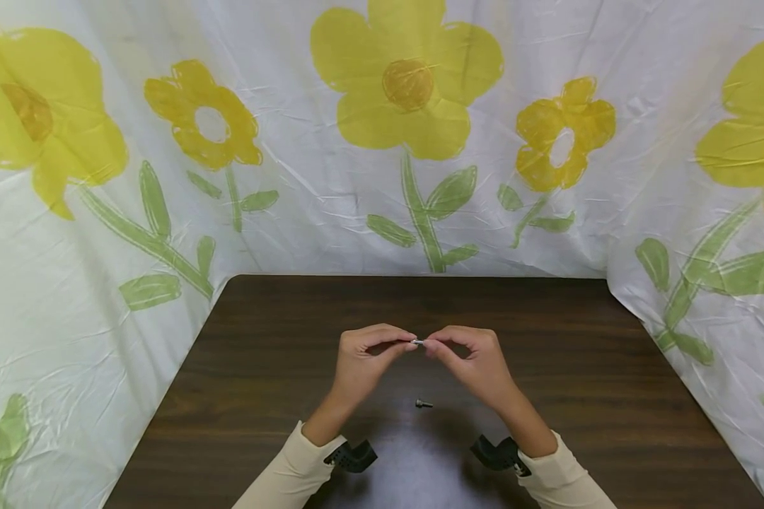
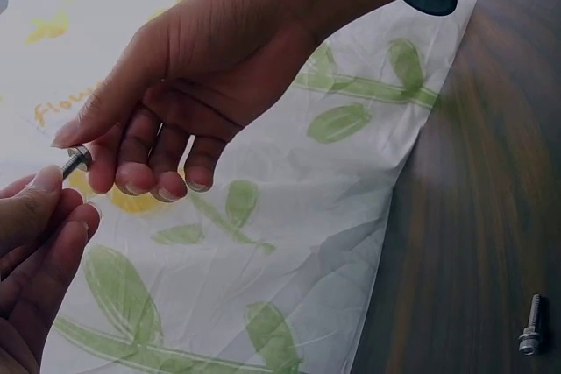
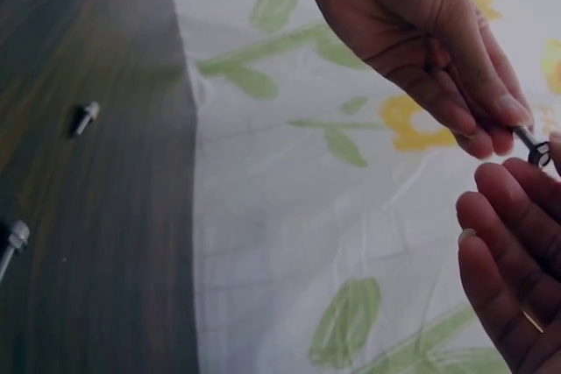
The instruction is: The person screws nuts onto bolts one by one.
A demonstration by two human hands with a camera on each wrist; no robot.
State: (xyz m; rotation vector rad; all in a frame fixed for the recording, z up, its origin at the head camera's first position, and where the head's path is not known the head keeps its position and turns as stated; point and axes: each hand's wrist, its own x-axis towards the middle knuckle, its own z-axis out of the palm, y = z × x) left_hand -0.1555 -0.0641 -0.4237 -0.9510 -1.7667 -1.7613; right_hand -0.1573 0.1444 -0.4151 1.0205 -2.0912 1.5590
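Note:
A small metal bolt (image 1: 418, 342) is held level between the fingertips of both hands above the table. My left hand (image 1: 367, 355) pinches its shank between thumb and fingers. At the end with a wide ring-like part, my right hand (image 1: 474, 359) pinches it with thumb and forefinger. In the left wrist view, the left hand (image 2: 31, 256) comes in from the left edge and the right hand (image 2: 210, 67) from above. Fingertips partly hide the bolt (image 3: 532, 144) in the right wrist view. A second bolt (image 1: 424, 404) lies on the table nearer the body.
The dark wooden table (image 1: 261, 396) ends at a white cloth (image 1: 293, 212) with painted flowers, hung behind and at both sides. In the right wrist view, one bolt (image 3: 85, 117) and another bolt (image 3: 13, 238) lie on the table. Black wrist cameras stick inward from both sleeves.

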